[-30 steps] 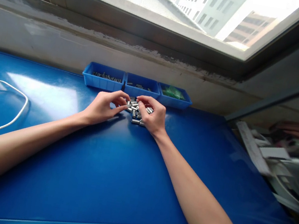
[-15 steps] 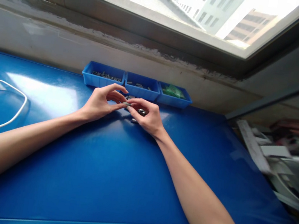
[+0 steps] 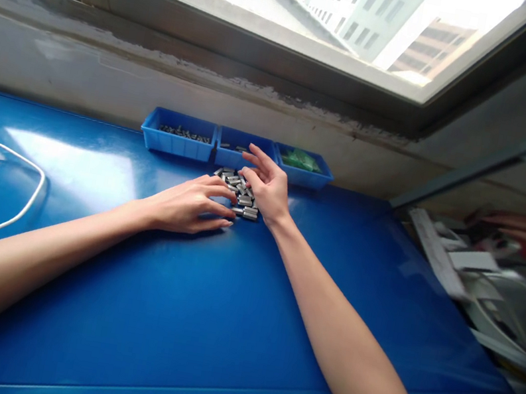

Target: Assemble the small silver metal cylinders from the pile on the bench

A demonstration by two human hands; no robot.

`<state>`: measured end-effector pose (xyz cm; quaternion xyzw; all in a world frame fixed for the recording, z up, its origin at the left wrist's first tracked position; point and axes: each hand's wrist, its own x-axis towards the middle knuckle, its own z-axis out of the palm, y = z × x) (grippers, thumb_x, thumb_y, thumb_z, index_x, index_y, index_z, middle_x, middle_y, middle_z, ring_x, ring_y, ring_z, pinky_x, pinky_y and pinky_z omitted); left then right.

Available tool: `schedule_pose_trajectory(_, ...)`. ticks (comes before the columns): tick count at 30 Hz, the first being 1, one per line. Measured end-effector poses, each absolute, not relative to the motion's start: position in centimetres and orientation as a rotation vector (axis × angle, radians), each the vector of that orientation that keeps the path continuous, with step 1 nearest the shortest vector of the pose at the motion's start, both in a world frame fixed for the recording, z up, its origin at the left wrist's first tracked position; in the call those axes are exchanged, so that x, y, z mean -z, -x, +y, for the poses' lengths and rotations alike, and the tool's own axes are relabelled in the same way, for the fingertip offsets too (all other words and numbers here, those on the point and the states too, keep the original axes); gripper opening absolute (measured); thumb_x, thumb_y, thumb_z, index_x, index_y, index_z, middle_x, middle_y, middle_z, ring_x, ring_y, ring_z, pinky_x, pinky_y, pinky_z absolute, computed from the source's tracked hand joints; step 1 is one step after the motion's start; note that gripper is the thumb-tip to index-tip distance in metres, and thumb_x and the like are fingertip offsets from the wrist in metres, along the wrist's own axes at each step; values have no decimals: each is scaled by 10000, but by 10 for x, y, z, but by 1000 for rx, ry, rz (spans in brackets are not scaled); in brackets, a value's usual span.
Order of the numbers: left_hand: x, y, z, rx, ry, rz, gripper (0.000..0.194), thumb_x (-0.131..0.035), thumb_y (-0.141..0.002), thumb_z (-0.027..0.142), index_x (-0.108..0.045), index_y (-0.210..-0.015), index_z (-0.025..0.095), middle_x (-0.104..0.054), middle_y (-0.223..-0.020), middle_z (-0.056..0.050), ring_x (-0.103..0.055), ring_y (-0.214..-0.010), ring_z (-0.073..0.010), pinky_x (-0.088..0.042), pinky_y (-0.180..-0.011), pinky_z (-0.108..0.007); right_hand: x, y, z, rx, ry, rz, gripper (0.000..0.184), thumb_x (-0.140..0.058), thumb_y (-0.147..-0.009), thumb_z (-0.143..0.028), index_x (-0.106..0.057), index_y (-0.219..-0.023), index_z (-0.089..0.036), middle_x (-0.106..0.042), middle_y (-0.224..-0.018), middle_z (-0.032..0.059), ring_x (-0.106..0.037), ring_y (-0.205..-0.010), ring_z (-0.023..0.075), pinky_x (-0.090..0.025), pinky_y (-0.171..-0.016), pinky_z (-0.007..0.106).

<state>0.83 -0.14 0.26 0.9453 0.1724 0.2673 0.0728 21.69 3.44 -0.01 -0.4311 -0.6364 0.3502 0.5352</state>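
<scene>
A pile of small silver and dark metal pieces [image 3: 247, 202], several in number, lies on the blue table [image 3: 172, 316]; their exact kind is too small to make out. At the pile's left edge my left hand [image 3: 194, 204] rests palm down, its fingers spread and their tips by the nearest pieces. Just right of the pile, my right hand [image 3: 268, 191] is raised, thumb and fingers apart, with nothing visible between them. Behind its fingers stands the middle blue bin [image 3: 244, 141], partly covered by the hand, with a few metal pieces inside.
The left blue bin [image 3: 176, 143] contains many small metal parts, and the right blue bin [image 3: 304, 178] a green plastic bag [image 3: 301, 160]. A white cable [image 3: 23, 211] curves over the table's left side. Assorted items [image 3: 500, 284] sit beyond the right edge, blurred.
My hands, which met at the fingertips around a small metal piece, have parted. The left lowered to the pile's edge; the right shifted right and its fingers opened. The pile is now uncovered.
</scene>
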Motion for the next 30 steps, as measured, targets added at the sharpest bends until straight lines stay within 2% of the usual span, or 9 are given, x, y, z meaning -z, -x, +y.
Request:
schedule_pose_trajectory(3,1,-8,1,-828,-2876,524,237,-591,-996,352,-776,-1071,224,-717,-1229,-93,-643,-1112,-260,-477,-1052,-433,-3,-215,27,-749,1014,-1581,437,-651,-830,-278,-681,-1264,-239,-747,-1219,59,-723,-870,180,-624,-793,325)
schedule_pose_trajectory(10,6,-5,3,-955,-2814,682,232,-606,-989,359,-749,-967,178,-740,-1101,-87,-699,-919,-203,-536,-835,-310,-3,-217,13,-557,1055,-1654,285,-623,-859,-240,-733,-1122,-225,-778,-1031,37,-721,-823,178,-595,-766,313)
schedule_pose_trajectory(17,1,-7,1,-880,-2953,662,262,-575,-1007,323,-703,-1194,194,-708,-1132,-106,-671,-957,-220,-521,-854,-327,-1,-216,10,-550,1057,-1684,241,-614,-866,-235,-733,-1075,-211,-777,-993,38,-737,-851,189,-592,-764,306)
schedule_pose_trajectory(25,4,-7,4,-860,-2820,660,209,-557,-1018,321,-705,-1041,175,-724,-1021,-93,-668,-931,-218,-513,-852,-321,-2,-215,8,-560,1057,-1687,220,-622,-858,-245,-736,-1043,-207,-779,-979,42,-734,-828,190,-593,-743,307)
schedule_pose_trajectory(30,3,-7,5,-952,-2644,712,196,-601,-995,302,-698,-1119,185,-731,-1048,-81,-681,-925,-193,-521,-841,-294,-1,-215,8,-546,1063,-1697,218,-616,-854,-249,-731,-1036,-212,-778,-969,38,-731,-827,190,-591,-746,312)
